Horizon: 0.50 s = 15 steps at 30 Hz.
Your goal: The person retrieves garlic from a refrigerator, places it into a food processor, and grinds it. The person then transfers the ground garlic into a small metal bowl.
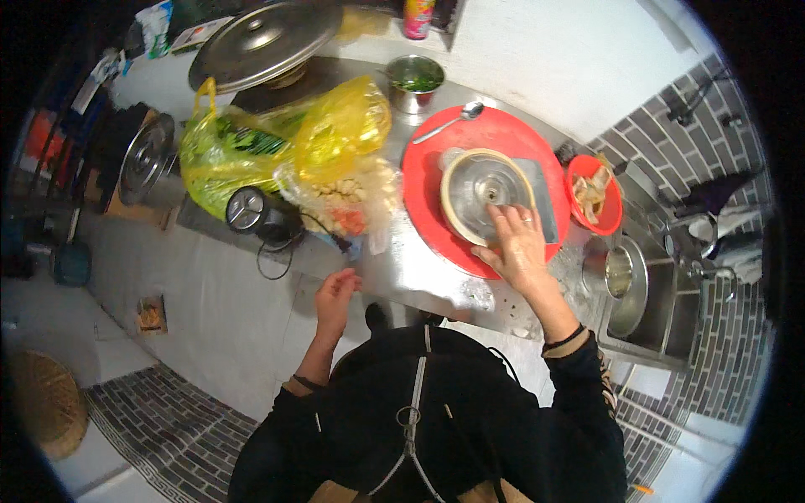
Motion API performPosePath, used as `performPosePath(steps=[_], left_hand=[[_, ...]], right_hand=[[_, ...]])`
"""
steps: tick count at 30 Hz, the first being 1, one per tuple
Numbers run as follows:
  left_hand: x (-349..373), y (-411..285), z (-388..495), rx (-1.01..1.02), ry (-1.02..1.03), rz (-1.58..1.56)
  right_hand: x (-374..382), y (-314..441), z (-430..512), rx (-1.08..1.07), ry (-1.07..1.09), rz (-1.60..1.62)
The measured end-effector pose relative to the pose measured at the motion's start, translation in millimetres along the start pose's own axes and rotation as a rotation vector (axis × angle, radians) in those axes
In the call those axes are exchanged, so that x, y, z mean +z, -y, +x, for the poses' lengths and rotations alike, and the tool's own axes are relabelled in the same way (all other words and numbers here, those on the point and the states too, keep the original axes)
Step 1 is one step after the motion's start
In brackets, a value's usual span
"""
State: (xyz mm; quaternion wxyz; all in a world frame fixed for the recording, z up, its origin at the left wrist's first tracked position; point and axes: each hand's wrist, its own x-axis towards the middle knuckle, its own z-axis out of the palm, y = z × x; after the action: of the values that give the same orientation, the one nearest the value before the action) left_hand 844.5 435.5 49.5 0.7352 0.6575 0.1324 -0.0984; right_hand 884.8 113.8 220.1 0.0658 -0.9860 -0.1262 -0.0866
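Note:
My right hand [517, 245] reaches over the red round cutting board [434, 232], its fingertips at the near part of a round transparent lid [481, 179] with a cream rim. Whether the fingers grip the lid or only rest on it, I cannot tell. Under its right side lies the flat grey blade of a cleaver [542, 201]. A metal spoon [449, 122] rests near the board's far edge. My left hand [338, 292] hangs just off the counter's front edge, fingers loosely curled and holding nothing, below a black electric appliance [267, 217] with a cord.
Yellow plastic bags [343, 126] with greens cover the counter's left. A steel bowl of chopped greens [415, 82] stands behind the board, a red bowl [610, 217] with scraps to its right. Farther right is the sink [657, 308]; a large domed metal lid [264, 41] sits at the back left.

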Motion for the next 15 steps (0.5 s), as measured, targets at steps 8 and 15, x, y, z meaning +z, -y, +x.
performPosePath(steps=[8, 15], left_hand=[[68, -27, 5, 0.061, 0.248, 0.05], [89, -27, 1, 0.215, 0.247, 0.078]], right_hand=[[-12, -17, -4, 0.05, -0.089, 0.252], [-58, -113, -6, 0.096, -0.373, 0.146]])
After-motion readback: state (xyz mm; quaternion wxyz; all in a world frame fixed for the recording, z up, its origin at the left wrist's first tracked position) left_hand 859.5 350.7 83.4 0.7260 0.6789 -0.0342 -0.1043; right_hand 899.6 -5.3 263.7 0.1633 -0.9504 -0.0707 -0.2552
